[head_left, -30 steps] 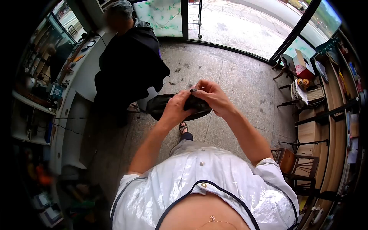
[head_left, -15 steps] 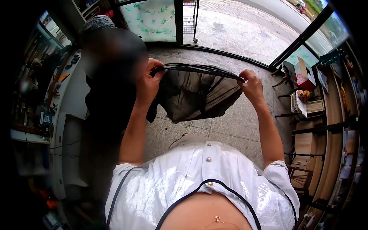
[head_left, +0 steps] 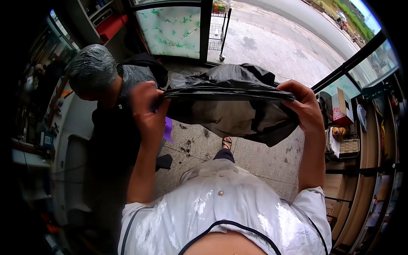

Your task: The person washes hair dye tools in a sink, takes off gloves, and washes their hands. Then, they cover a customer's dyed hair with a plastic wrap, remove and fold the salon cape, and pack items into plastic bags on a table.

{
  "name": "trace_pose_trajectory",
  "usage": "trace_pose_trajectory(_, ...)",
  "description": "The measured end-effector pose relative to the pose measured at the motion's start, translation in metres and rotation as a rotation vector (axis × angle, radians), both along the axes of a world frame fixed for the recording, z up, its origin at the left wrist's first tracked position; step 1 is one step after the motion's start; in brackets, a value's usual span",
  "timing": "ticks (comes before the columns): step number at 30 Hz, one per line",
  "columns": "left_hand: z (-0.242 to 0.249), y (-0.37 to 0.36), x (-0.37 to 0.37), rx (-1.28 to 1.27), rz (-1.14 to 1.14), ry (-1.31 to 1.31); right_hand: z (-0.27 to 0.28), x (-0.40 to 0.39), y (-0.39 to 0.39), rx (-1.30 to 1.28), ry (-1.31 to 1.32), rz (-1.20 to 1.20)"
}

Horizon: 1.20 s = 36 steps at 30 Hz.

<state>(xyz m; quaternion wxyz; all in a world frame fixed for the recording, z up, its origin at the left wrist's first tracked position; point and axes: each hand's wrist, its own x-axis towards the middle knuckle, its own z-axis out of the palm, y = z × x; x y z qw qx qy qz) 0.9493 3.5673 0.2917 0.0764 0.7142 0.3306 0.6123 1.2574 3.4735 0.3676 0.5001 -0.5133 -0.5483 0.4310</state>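
A thin, shiny black cape-like sheet [head_left: 229,92] is stretched between my two hands, its upper edge gathered in layered folds. Below that edge the crinkled material hangs loose, and light shows through it brownish. My left hand [head_left: 148,106] pinches the left end; its upper fingers are smeared by motion. At the other end, my right hand [head_left: 305,104] grips the edge between thumb and fingers. Beside my left hand a person [head_left: 94,70] with grey hair and dark clothing bends forward, head down. Something purple [head_left: 168,129] shows behind my left wrist.
Dark clippings [head_left: 185,148] lie on the stone floor, near my sandalled foot [head_left: 227,143]. A counter with small items [head_left: 63,104] runs along the left. Shelves [head_left: 369,148] and a woven basket [head_left: 349,145] stand right. Ahead are a glass door [head_left: 170,32] and a wheeled wire rack [head_left: 217,36].
Both hands, still gripping the sheet, have come lower in view and the right one further right. More shiny material now bulges above the folded edge. The person's head is further left.
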Motion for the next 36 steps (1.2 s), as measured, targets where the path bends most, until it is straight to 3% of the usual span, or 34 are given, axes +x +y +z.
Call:
trace_pose_trajectory(2,-0.003,0.017,0.006,0.05,0.063,0.034,0.003,0.019,0.026,0.032,-0.013,0.074)
trace_pose_trajectory(4,-0.018,0.038,0.01,-0.265,-0.132,-0.105,0.0,0.038,0.062,0.042,0.063,0.121)
trace_pose_trajectory(6,-0.018,0.045,0.036,-0.454,-0.1,-0.06,-0.003,0.056,0.103,0.07,0.118,0.165)
trace_pose_trajectory(8,-0.037,0.061,0.062,-0.543,-0.063,0.098,-0.022,0.073,0.149,0.052,0.295,0.248)
trace_pose_trajectory(9,-0.046,0.073,0.074,-0.461,-0.023,0.24,-0.045,0.079,0.181,-0.032,0.359,0.279)
trace_pose_trajectory(10,-0.069,0.086,0.078,-0.393,0.029,0.389,-0.075,0.075,0.206,-0.112,0.131,0.17)
trace_pose_trajectory(11,-0.08,0.092,0.08,-0.539,0.056,0.494,-0.105,0.09,0.229,-0.129,-0.646,0.25)
trace_pose_trajectory(12,-0.085,0.096,0.079,-0.55,0.12,0.487,-0.123,0.099,0.242,0.116,-1.024,0.346)
trace_pose_trajectory(13,-0.09,0.099,0.078,-0.598,0.143,0.39,-0.126,0.102,0.25,0.022,-0.626,0.46)
trace_pose_trajectory(14,-0.094,0.103,0.075,-0.642,0.165,0.288,-0.12,0.105,0.258,-0.181,-0.457,0.431)
trace_pose_trajectory(15,-0.099,0.103,0.07,-0.662,0.227,0.221,-0.11,0.111,0.274,-0.296,-0.573,0.477)
trace_pose_trajectory(16,-0.098,0.1,0.068,-0.684,0.284,0.204,-0.108,0.113,0.285,-0.185,-0.421,0.522)
trace_pose_trajectory(18,-0.087,0.092,0.065,-0.662,0.39,0.168,-0.107,0.115,0.313,-0.295,-0.304,0.631)
trace_pose_trajectory(19,-0.08,0.09,0.066,-0.659,0.445,0.133,-0.105,0.106,0.322,-0.329,-0.345,0.675)
trace_pose_trajectory(20,-0.075,0.089,0.067,-0.661,0.483,0.123,-0.118,0.104,0.335,-0.236,-0.605,0.811)
trace_pose_trajectory(22,-0.065,0.09,0.067,-0.631,0.613,0.117,-0.108,0.076,0.343,0.301,-1.064,1.187)
trace_pose_trajectory(24,-0.054,0.096,0.069,-0.686,0.609,0.04,-0.096,0.046,0.343,0.415,-1.04,1.224)
trace_pose_trajectory(26,-0.047,0.109,0.072,-0.444,0.442,0.028,-0.071,0.009,0.343,0.432,-0.543,1.052)
trace_pose_trajectory(28,-0.037,0.116,0.078,-0.494,0.303,-0.021,-0.051,-0.023,0.344,0.379,-0.37,1.018)
trace_pose_trajectory(29,-0.03,0.12,0.082,-0.474,0.259,-0.037,-0.042,-0.041,0.337,0.473,-0.31,0.991)
trace_pose_trajectory(30,-0.024,0.125,0.082,-0.448,0.214,-0.051,-0.041,-0.057,0.329,0.425,-0.292,0.942)
trace_pose_trajectory(33,-0.02,0.139,0.074,-0.399,0.187,-0.032,-0.068,-0.086,0.342,0.226,-0.471,1.128)
trace_pose_trajectory(34,-0.019,0.138,0.074,-0.398,0.192,-0.04,-0.09,-0.094,0.353,0.108,-0.283,1.086)
trace_pose_trajectory(36,-0.014,0.132,0.078,-0.336,0.597,-0.052,-0.102,-0.111,0.365,-0.149,0.166,0.92)
